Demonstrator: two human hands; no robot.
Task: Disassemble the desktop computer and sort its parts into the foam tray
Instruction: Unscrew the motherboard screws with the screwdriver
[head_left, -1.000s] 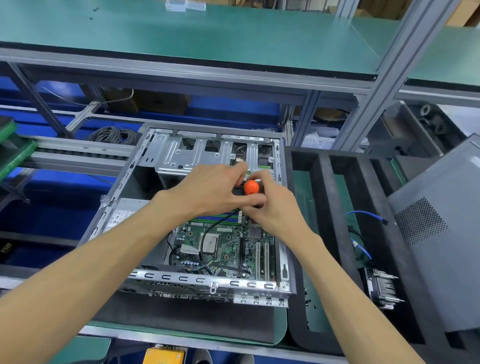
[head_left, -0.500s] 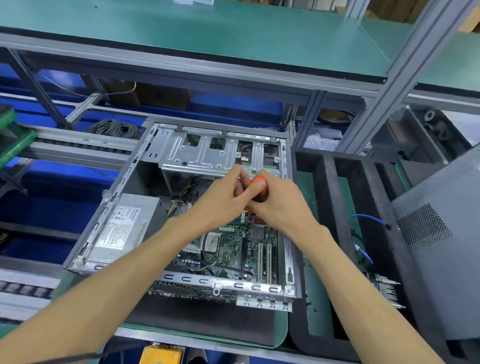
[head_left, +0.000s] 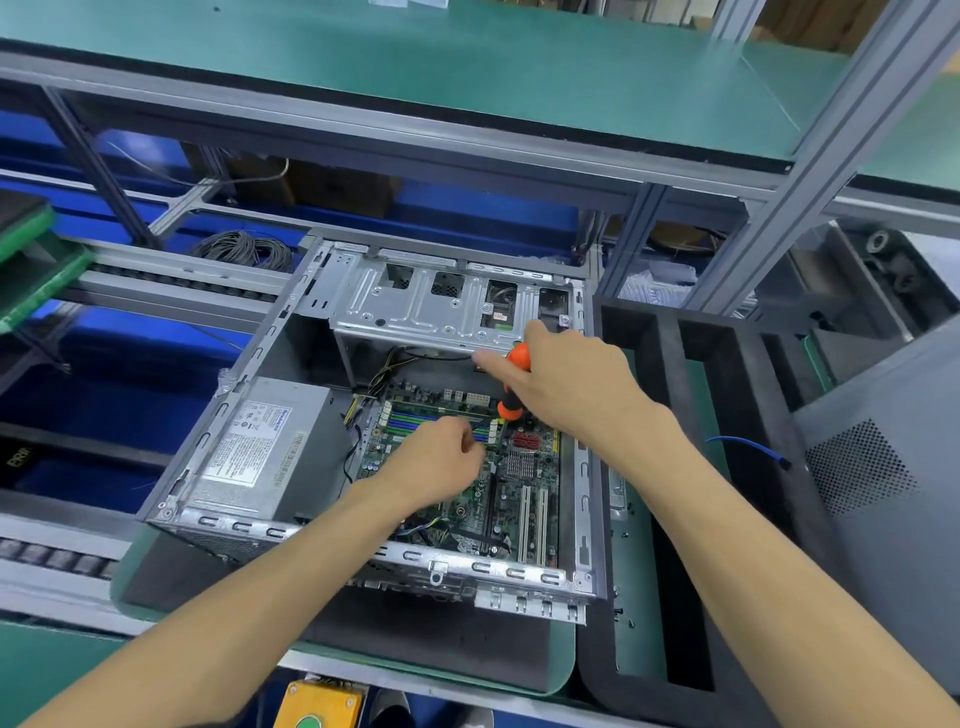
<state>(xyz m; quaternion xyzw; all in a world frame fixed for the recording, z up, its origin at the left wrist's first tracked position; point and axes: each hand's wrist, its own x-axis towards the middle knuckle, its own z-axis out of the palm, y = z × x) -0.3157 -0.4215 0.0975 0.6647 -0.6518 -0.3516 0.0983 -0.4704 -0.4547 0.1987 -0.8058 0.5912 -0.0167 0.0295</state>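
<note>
Where both hands met, left hand (head_left: 441, 462) has dropped from screwdriver (head_left: 514, 382).

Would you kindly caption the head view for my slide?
Right hand grips an orange screwdriver over the motherboard in the open case; left hand curled above it.

case (head_left: 447, 306): bare shiny metal | tray (head_left: 670, 364): matt black foam | screwdriver (head_left: 514, 382): glossy orange plastic | mat (head_left: 467, 67): smooth green
</note>
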